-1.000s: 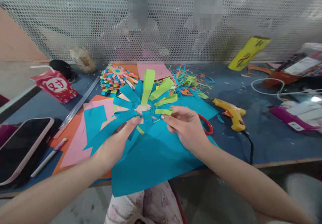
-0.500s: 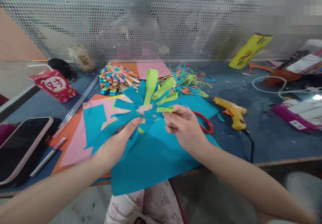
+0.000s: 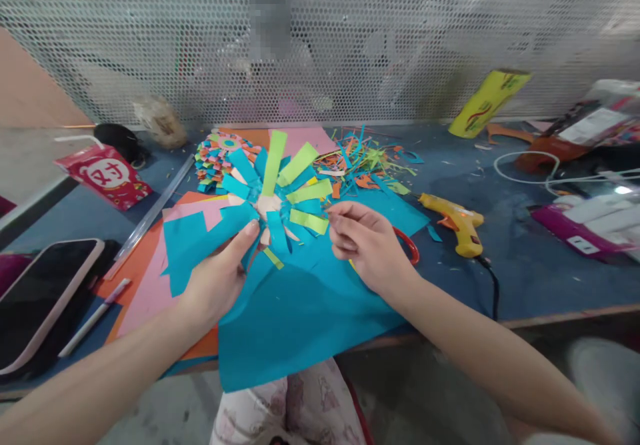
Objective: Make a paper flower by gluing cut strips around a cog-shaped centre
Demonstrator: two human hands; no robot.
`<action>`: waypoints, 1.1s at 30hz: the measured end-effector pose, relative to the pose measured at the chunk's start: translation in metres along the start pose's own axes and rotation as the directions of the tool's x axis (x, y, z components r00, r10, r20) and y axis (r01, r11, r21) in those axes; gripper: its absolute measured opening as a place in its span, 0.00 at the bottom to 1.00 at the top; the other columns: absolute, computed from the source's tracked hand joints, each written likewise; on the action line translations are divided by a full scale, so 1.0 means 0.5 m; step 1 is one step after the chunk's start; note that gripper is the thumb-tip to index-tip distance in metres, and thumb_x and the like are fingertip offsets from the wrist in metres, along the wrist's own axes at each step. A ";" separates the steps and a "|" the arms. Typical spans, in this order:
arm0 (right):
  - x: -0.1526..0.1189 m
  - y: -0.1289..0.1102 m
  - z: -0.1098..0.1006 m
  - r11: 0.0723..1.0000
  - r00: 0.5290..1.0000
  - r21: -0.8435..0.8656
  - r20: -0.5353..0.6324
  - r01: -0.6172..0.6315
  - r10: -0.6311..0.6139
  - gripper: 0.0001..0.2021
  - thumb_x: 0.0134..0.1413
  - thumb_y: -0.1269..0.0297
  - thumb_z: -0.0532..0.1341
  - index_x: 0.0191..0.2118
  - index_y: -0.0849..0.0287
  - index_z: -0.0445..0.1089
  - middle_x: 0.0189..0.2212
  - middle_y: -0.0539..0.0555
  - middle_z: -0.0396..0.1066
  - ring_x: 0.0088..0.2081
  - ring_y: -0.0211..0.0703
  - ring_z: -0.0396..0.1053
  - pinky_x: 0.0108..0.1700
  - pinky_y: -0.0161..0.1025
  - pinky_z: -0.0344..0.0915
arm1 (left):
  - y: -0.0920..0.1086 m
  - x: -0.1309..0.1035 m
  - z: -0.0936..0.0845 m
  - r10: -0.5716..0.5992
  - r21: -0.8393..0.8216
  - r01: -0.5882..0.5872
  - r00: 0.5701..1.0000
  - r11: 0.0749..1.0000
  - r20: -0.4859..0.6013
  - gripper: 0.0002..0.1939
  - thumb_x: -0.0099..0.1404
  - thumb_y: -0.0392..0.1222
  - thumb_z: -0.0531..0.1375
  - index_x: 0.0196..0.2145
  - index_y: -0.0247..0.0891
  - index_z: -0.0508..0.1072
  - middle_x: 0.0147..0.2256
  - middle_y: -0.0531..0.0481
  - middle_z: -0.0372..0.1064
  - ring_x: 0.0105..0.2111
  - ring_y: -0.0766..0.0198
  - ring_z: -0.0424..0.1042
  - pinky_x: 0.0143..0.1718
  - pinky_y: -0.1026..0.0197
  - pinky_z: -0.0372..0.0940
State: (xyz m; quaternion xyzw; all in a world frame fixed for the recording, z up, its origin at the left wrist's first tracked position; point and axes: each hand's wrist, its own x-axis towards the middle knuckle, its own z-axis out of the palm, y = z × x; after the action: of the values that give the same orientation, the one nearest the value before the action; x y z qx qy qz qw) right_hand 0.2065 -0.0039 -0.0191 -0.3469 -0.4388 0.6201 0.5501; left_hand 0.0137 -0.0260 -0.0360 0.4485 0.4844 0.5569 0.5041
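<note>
The paper flower [image 3: 269,206] is in the left hand [image 3: 217,282], above a large blue sheet [image 3: 310,312] near the middle of the bench [image 3: 530,292]. Blue strips spread all around its pale round centre, and 4 green strips [image 3: 303,165] fan out on the far and right sides. The left fingers grasp it at the near left edge, thumb on top beside the centre.

The right hand [image 3: 367,242] is at the flower's right side, its fingertips drawn close together next to the end of the lowest green strip; whether they pinch anything, I cannot tell. A red handle [image 3: 414,248] shows just behind that hand, and a yellow glue gun [image 3: 465,225] lies farther right, nozzle pointing left.

The blue sheet overhangs the front of the bench, above patterned trousers [image 3: 295,405]. To its left are orange [image 3: 200,346] and pink sheets [image 3: 147,298], with a pen [image 3: 95,318] and a phone [image 3: 50,298] beyond them. Behind the flower, a multicoloured paper piece [image 3: 225,158] sits on the left and a heap of thin paper scraps [image 3: 375,158] on the right. A red drink carton [image 3: 107,173] stands tilted at far left, and a yellow tube [image 3: 490,104] leans against a perforated metal panel [image 3: 350,85].
</note>
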 end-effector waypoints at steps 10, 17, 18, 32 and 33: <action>0.008 -0.042 -0.036 0.090 0.517 -0.736 0.378 0.671 -0.768 0.13 0.57 0.74 0.56 0.42 0.51 0.73 0.42 0.53 0.74 0.38 0.38 0.72 0.29 0.33 0.70 | 0.023 0.017 0.021 -0.296 -0.410 0.320 0.947 0.854 0.122 0.13 0.44 0.42 0.73 0.26 0.35 0.75 0.25 0.53 0.75 0.24 0.66 0.73 0.27 0.65 0.73; 0.026 -0.033 -0.057 0.066 0.594 -0.669 0.606 0.741 -0.529 0.19 0.60 0.74 0.53 0.53 0.51 0.69 0.50 0.51 0.72 0.52 0.40 0.70 0.53 0.41 0.69 | 0.043 0.024 0.027 -0.422 -0.433 0.422 0.901 0.796 0.102 0.09 0.60 0.42 0.63 0.25 0.36 0.71 0.20 0.54 0.69 0.18 0.69 0.68 0.22 0.66 0.68; 0.024 -0.034 -0.056 0.113 0.633 -0.680 0.590 0.724 -0.501 0.18 0.59 0.73 0.53 0.52 0.50 0.70 0.49 0.51 0.73 0.50 0.40 0.70 0.52 0.41 0.69 | 0.045 0.024 0.027 -0.429 -0.427 0.436 0.896 0.792 0.117 0.10 0.62 0.44 0.62 0.25 0.37 0.70 0.19 0.54 0.67 0.18 0.70 0.67 0.21 0.67 0.67; 0.043 -0.013 -0.043 0.941 0.974 -0.288 0.186 0.177 -0.126 0.08 0.40 0.62 0.70 0.24 0.60 0.74 0.15 0.46 0.69 0.18 0.32 0.66 0.22 0.32 0.64 | 0.102 0.017 -0.035 0.261 -0.122 -0.231 0.880 0.965 0.396 0.32 0.53 0.73 0.53 0.31 0.41 0.78 0.23 0.48 0.72 0.23 0.60 0.69 0.31 0.53 0.67; 0.042 -0.014 -0.041 0.956 0.976 -0.258 0.199 0.139 -0.088 0.09 0.38 0.61 0.71 0.24 0.60 0.73 0.15 0.46 0.69 0.19 0.32 0.66 0.21 0.32 0.65 | 0.107 0.021 -0.040 0.403 -0.069 -0.404 0.854 0.912 0.329 0.26 0.52 0.68 0.59 0.32 0.43 0.77 0.27 0.49 0.74 0.30 0.58 0.72 0.36 0.53 0.67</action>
State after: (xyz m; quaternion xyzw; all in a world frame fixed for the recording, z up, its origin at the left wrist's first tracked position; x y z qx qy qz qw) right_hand 0.2246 0.0204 -0.0193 -0.3336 -0.5880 0.5512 0.4891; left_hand -0.0136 -0.0186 0.0144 0.6289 0.2871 0.5649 0.4506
